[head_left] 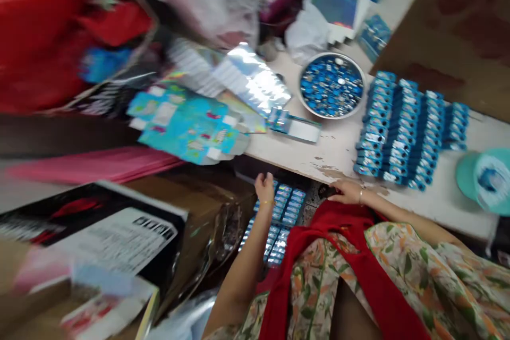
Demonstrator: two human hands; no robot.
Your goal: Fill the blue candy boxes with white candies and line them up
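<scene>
The left hand (264,191), fingers curled, appears over blue packs (294,206) below the table (279,149), center frame; the right hand (346,191) rests at the table's edge. Whether either grips anything cannot be told. The step looks like a reach toward the packs; taking one would call for parted fingers. At right edge, a turquoise tub (467,178) has unclear contents; farther, upper right of center, a metal bowl (333,116) holds blue and silver pieces (330,87).

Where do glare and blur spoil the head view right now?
Head view: glare whites out part of the silvery sheet; head view, far left: blur smears the red material; head view, centre: the metal bowl looks sharper, the left hand slightly soft.
</scene>
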